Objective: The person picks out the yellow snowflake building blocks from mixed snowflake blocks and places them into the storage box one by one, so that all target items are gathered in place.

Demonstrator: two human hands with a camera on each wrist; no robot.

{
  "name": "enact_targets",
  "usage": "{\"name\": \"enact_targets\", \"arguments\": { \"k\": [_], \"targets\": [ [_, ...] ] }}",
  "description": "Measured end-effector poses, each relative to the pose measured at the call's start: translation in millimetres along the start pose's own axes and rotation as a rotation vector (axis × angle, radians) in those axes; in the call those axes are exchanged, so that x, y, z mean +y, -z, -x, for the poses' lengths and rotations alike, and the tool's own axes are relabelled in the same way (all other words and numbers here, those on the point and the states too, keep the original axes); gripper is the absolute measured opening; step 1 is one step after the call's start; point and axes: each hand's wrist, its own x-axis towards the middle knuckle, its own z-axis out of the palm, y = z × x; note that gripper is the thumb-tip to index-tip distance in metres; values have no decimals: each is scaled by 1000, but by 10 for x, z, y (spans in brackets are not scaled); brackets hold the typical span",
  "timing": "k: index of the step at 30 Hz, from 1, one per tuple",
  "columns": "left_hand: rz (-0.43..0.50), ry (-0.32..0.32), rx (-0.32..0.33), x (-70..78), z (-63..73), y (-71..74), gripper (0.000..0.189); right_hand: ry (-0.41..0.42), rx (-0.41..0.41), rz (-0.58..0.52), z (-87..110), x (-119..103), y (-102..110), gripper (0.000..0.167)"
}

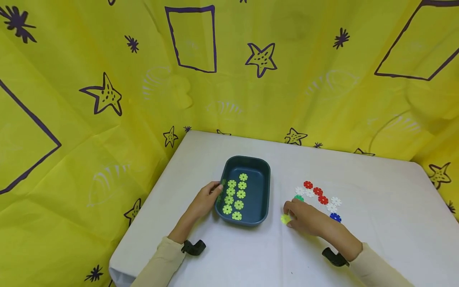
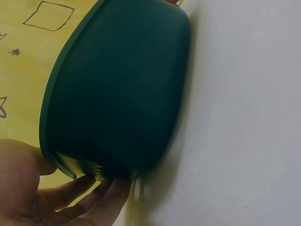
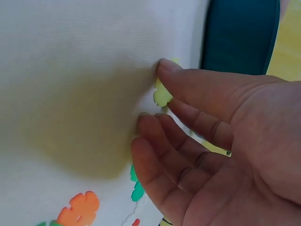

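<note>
A dark teal plastic tray [image 1: 263,195] stands on the white table, with two columns of yellow-green notched flower discs [image 1: 237,215] lying in its left half. My left hand [image 1: 206,198] grips the tray's left wall, thumb over the rim and fingers against the outside, as the left wrist view [image 2: 89,202] of the hand shows. To the right of the tray, my right hand [image 1: 305,217] pinches one yellow disc [image 3: 162,94] between thumb and index finger, low over the table. The other fingers of that hand curve loosely.
Beyond my right hand lie red discs [image 1: 317,191], white discs [image 1: 331,207], a blue disc [image 1: 335,217] and a green disc [image 1: 299,197]. An orange disc [image 3: 80,210] shows in the right wrist view. A yellow patterned sheet [image 1: 229,95] hangs behind the table [image 1: 251,259].
</note>
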Motion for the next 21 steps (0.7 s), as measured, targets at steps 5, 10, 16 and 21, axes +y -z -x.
{"name": "enact_targets", "arguments": {
  "k": [5,10,16,21],
  "targets": [
    [0,-1,1,-1,2,-4,48,-15,-24,0,5,-34,16,35],
    [-3,-2,-2,2,2,-2,48,0,-27,-25,-8,-49,2,32],
    [0,5,-6,11,4,2,49,17,-14,-18,-25,-35,-18,28],
    [2,3,-7,12,8,9,49,27,-22,-34,-40,-10,-1,29]
  ]
}}
